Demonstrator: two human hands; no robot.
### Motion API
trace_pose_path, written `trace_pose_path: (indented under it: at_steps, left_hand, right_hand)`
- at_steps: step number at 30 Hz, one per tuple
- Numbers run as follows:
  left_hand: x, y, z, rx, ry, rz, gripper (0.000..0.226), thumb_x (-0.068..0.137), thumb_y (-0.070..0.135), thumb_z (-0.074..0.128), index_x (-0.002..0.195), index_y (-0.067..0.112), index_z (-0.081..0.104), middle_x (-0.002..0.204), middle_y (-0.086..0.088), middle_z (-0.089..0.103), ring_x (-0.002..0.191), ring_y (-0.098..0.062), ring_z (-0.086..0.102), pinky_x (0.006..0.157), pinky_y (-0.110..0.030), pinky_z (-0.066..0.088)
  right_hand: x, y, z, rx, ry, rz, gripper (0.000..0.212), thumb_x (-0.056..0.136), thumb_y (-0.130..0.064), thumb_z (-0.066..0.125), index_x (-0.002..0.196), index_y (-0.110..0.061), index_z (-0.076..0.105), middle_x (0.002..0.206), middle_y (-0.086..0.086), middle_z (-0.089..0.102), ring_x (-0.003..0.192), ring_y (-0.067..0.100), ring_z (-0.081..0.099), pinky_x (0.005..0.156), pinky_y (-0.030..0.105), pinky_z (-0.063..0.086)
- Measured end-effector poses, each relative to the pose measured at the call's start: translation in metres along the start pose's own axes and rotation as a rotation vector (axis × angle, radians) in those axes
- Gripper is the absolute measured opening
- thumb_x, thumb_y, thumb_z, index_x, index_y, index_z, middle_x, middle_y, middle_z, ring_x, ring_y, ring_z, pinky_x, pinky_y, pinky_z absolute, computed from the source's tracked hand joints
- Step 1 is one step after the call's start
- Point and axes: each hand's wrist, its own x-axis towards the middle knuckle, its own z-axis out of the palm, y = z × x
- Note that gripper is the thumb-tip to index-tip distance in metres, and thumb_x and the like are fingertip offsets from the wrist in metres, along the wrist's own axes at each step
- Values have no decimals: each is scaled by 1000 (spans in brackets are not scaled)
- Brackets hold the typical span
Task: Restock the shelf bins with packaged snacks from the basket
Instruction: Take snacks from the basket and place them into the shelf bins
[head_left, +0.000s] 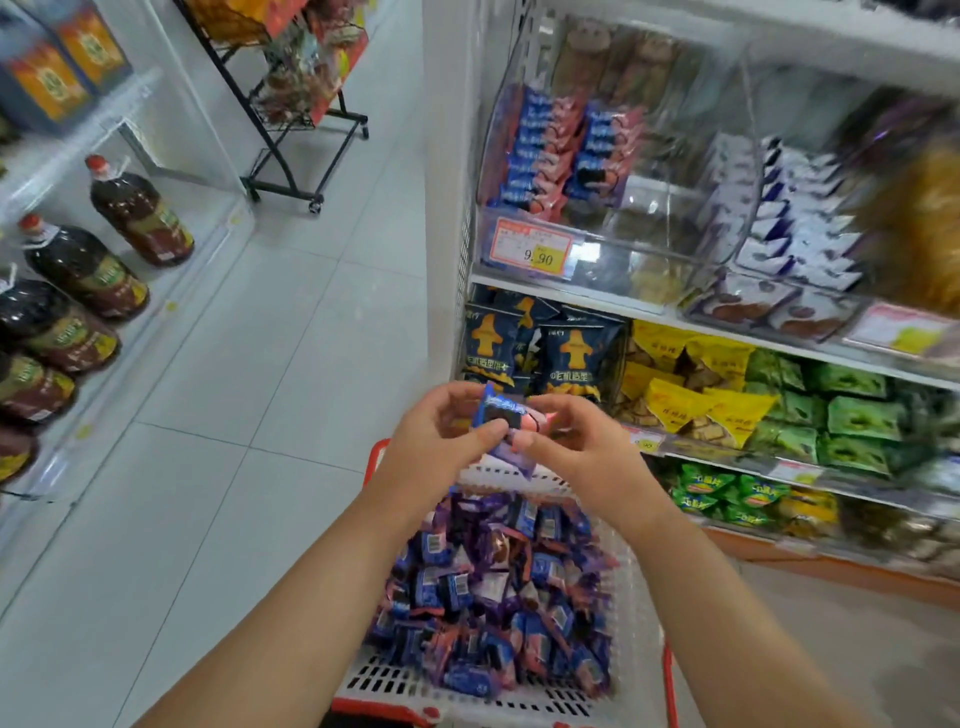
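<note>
Both hands, left hand and right hand, pinch one blue-pink snack packet above the basket, still heaped with packets; matching clear shelf bin only part-filled, so restocking looks far from done.

The right end of the shelf is blurred, so the brown and purple goods there cannot be identified. The basket is cut off by the lower edge, its far wall partly hidden behind the hands. The held packet is half covered by fingers, its print unreadable. Small print on the price tag cannot be read. The bottles are cropped at the left edge.
</note>
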Motion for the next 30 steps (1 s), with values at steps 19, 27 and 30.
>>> trace_pose_path:
  at_steps: [19, 27, 30]
  left_hand:
    - [119, 95, 35, 1236, 156, 718, 61, 98, 42, 49, 151, 16, 32, 159, -4, 29, 149, -25, 17, 121, -36, 1]
    - [118, 94, 30, 1243, 142, 738, 60, 98, 36, 51, 152, 19, 31, 161, -2, 26, 150, -22, 15, 119, -34, -2]
    - [119, 94, 31, 1237, 147, 736, 58, 98, 34, 53, 151, 19, 34, 159, -2, 29, 149, -23, 17, 118, -33, -4]
  right_hand:
    - [210, -125, -128, -126, 284, 206, 24, 93, -6, 62, 82, -16, 45, 76, -1, 58, 55, 12, 62, 58, 26, 53]
    - [240, -97, -127, -342, 255, 234, 13, 85, -13, 74, 88, -8, 62, 92, 12, 71, 81, 22, 69, 77, 35, 59]
    - [239, -95, -126, -269, 259, 252, 13, 87, -16, 73, 84, -11, 61, 94, 10, 72, 79, 17, 69, 62, 25, 54]
